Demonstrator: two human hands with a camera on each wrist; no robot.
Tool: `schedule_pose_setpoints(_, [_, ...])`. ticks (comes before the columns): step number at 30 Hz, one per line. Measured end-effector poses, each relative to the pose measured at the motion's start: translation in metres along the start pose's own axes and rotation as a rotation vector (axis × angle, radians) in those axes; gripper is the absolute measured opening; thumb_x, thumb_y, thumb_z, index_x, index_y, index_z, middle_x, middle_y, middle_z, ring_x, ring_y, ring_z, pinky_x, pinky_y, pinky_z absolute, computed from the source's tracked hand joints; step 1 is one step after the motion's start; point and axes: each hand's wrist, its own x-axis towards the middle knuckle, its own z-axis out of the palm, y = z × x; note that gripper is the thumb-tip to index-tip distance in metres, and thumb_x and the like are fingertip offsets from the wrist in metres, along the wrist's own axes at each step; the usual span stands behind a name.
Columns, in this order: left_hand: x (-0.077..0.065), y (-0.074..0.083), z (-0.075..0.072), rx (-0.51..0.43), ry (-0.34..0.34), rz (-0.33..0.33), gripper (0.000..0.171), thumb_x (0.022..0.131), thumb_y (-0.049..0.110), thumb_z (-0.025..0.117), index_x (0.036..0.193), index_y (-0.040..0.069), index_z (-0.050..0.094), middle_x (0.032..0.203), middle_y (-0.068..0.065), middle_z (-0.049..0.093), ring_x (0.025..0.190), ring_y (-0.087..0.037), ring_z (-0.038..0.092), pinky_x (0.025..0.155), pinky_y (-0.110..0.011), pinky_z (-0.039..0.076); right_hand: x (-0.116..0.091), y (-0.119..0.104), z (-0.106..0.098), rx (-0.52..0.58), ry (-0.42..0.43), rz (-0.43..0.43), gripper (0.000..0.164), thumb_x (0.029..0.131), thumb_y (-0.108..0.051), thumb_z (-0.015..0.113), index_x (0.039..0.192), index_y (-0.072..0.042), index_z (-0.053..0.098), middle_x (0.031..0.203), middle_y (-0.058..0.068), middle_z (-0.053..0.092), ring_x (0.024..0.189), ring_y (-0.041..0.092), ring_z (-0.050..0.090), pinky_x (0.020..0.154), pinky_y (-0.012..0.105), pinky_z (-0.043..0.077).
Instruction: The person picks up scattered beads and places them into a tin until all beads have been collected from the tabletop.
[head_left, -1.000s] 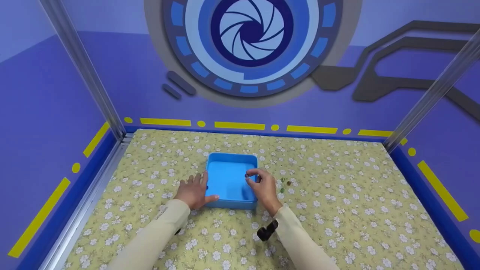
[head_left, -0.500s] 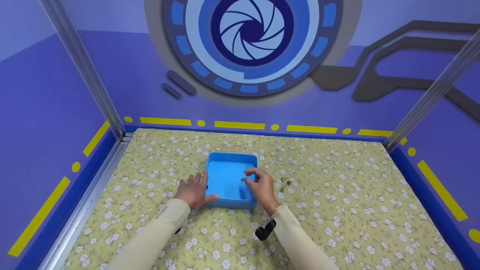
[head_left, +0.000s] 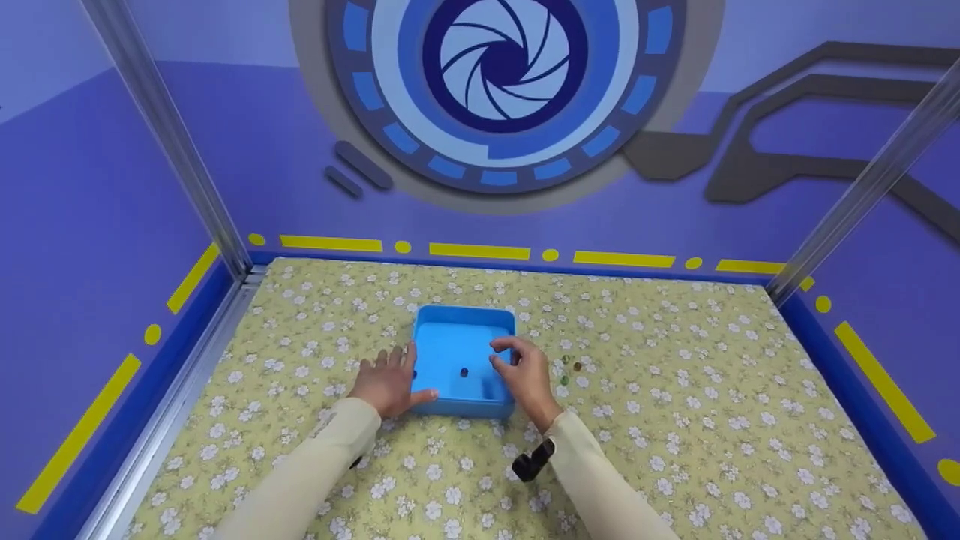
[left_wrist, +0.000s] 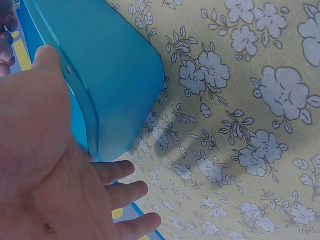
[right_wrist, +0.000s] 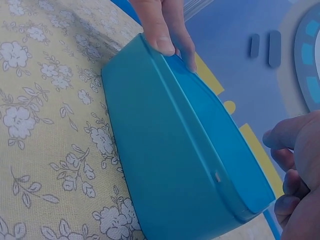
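A blue plastic box point(head_left: 450, 345) without a lid stands on the flowered cloth. My left hand point(head_left: 384, 384) rests on its left side with straight fingers, the thumb over the near rim. Over the box's right rim hovers my right hand point(head_left: 529, 376); thumb and forefinger are apart with nothing between them, and the other fingers curl loosely in the right wrist view. A dark marble point(head_left: 464, 372) lies on the box floor. Close by the left hand, another dark marble point(head_left: 414, 374) shows at the box's left wall, partly hidden.
Right of the box, two green marbles point(head_left: 564, 380) and a brown marble point(head_left: 577, 367) lie on the flowered cloth point(head_left: 675, 420). Blue printed panels point(head_left: 300, 180) and metal posts point(head_left: 169, 142) enclose the table at the back and sides.
The right hand has let go of the dark marble it pinched a second ago; that marble now lies on the box floor. The left hand and the box have stayed put.
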Motion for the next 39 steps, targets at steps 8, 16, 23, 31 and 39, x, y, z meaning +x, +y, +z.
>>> schedule_pose_setpoints(8, [-0.003,0.0,-0.002,0.007,0.006,-0.002,0.094,0.089,0.065,0.051,0.154,0.003,0.021,0.153,-0.021,0.035,0.14,-0.043,0.035,0.11,-0.062,0.03,0.002,0.002,-0.003,-0.02,0.021,-0.023,0.016,0.084,-0.008,0.073,0.101,-0.01,0.073,0.097,0.005,0.071,0.083,0.028,0.058,0.068,0.023,0.043])
schedule_pose_setpoints(16, [-0.004,0.0,-0.001,0.009,0.014,0.013,0.095,0.089,0.066,0.05,0.154,0.004,0.02,0.152,-0.021,0.036,0.139,-0.043,0.037,0.11,-0.062,0.031,0.001,0.003,-0.007,0.009,0.002,0.012,0.017,0.087,-0.007,0.071,0.104,-0.007,0.072,0.101,0.009,0.07,0.092,0.034,0.059,0.073,0.028,0.045])
schedule_pose_setpoints(23, [-0.002,-0.001,-0.001,-0.006,0.017,0.017,0.095,0.089,0.066,0.051,0.154,0.003,0.02,0.152,-0.022,0.036,0.138,-0.044,0.037,0.109,-0.064,0.031,0.001,0.005,-0.01,0.013,0.01,0.024,0.017,0.088,-0.006,0.069,0.104,-0.01,0.072,0.103,0.009,0.069,0.089,0.028,0.058,0.072,0.027,0.044])
schedule_pose_setpoints(31, [-0.002,0.0,-0.001,-0.001,0.01,0.018,0.095,0.09,0.065,0.051,0.154,0.003,0.019,0.153,-0.022,0.035,0.139,-0.044,0.036,0.109,-0.064,0.031,0.0,0.006,-0.014,0.035,0.003,0.055,0.021,0.09,-0.008,0.068,0.11,-0.009,0.07,0.104,0.007,0.068,0.079,0.015,0.051,0.068,0.025,0.042])
schedule_pose_setpoints(39, [0.0,-0.001,-0.001,-0.011,-0.01,0.006,0.095,0.09,0.064,0.051,0.155,0.004,0.018,0.154,-0.021,0.033,0.14,-0.043,0.035,0.109,-0.063,0.03,0.002,0.009,-0.016,0.013,-0.002,0.048,0.021,0.09,-0.009,0.067,0.11,-0.009,0.07,0.103,0.006,0.068,0.078,0.015,0.05,0.067,0.026,0.041])
